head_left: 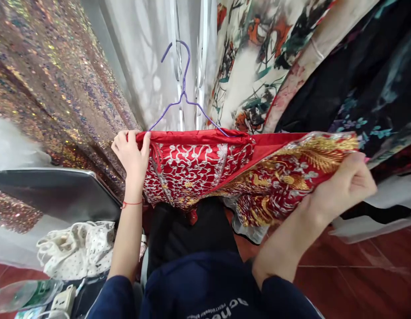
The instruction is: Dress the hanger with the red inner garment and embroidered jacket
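Note:
A red skirt with silver and gold embroidery is stretched out between my two hands. A purple wire hanger rises from its top edge, with the hook upward and the lower part hidden inside the cloth. My left hand is closed on the top left corner, thumb in front, near the hanger's left end. Far out to the right, my right hand is closed on the end of a loose embroidered panel and pulls it sideways, away from the hanger. The lower part of the skirt hangs toward my lap.
Sequined fabric hangs at left, with white, floral and dark garments behind and to the right. A dark-topped chair or board, white dotted cloth, plastic bottle and power strip are at lower left. The floor is red tile.

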Action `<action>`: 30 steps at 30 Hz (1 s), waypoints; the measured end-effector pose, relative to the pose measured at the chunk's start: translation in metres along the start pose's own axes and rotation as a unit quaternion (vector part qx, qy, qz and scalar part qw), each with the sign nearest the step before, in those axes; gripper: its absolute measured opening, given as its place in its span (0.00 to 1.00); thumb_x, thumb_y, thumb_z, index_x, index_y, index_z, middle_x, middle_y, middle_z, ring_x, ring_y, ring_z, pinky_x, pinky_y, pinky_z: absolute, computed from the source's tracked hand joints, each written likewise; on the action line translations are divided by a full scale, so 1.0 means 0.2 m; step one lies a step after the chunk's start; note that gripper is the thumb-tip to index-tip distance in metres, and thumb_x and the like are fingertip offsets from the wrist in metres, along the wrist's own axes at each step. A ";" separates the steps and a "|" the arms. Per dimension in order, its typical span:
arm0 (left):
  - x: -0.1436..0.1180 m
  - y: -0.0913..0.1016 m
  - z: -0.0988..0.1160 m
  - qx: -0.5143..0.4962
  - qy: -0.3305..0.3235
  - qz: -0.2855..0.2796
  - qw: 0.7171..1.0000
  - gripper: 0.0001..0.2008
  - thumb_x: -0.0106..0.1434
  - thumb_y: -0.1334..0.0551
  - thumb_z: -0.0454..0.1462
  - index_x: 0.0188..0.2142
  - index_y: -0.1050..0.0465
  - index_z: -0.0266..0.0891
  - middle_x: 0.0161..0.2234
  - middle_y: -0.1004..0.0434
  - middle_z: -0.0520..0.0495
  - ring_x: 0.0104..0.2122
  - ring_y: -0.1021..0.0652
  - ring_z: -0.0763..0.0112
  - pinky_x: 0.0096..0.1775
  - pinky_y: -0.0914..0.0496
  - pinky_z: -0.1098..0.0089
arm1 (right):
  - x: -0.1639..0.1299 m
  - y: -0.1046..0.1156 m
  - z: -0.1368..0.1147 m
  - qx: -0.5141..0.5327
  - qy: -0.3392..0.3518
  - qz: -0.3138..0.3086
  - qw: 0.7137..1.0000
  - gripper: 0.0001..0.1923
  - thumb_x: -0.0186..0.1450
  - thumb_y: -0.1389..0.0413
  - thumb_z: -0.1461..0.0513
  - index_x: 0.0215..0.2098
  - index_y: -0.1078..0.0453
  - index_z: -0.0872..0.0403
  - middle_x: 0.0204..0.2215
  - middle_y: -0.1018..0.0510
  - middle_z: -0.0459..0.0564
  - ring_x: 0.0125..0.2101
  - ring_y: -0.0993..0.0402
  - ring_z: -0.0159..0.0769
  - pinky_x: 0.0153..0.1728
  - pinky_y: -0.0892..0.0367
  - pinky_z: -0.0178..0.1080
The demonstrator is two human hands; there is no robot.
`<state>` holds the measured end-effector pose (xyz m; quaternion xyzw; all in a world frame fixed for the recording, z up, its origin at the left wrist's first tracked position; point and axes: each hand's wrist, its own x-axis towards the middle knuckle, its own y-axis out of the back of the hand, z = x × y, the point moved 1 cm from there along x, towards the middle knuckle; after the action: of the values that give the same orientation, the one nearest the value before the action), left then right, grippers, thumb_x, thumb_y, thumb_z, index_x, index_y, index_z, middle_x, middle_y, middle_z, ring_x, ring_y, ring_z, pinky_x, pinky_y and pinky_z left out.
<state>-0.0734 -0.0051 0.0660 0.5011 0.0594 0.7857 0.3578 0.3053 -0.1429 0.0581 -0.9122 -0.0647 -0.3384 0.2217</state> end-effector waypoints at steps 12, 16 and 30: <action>-1.16 0.40 0.62 -0.391 -0.033 -0.351 0.850 0.37 0.52 0.28 0.41 0.60 0.36 0.40 0.57 0.27 0.36 0.57 0.25 0.51 0.58 0.30 0.55 | -0.65 0.26 -0.45 0.184 -0.285 -0.388 0.857 0.15 0.65 0.41 0.49 0.33 0.29 0.51 0.29 0.23 0.45 0.29 0.27 0.33 0.34 0.28 0.35; -1.15 0.33 0.54 -0.406 0.129 -0.240 0.872 0.22 0.56 0.35 0.39 0.50 0.32 0.41 0.41 0.21 0.44 0.38 0.20 0.62 0.44 0.24 0.61 | -0.71 0.29 -0.47 0.224 -0.211 -0.584 0.751 0.16 0.66 0.43 0.48 0.41 0.23 0.50 0.39 0.17 0.49 0.40 0.21 0.39 0.50 0.26 0.42; -0.97 0.51 0.31 -0.470 0.004 -0.263 0.842 0.12 0.43 0.34 0.37 0.30 0.19 0.42 0.20 0.26 0.52 0.21 0.27 0.67 0.27 0.31 0.67 | -0.64 0.17 0.11 -0.010 0.085 -0.609 0.789 0.31 0.59 0.45 0.52 0.61 0.35 0.47 0.71 0.45 0.58 0.72 0.61 0.62 0.62 0.53 0.72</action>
<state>-0.0258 -0.2168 -0.0017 0.2354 -0.1865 0.5975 0.7435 0.2305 -0.1601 -0.0514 -0.6535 -0.5843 -0.4799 -0.0348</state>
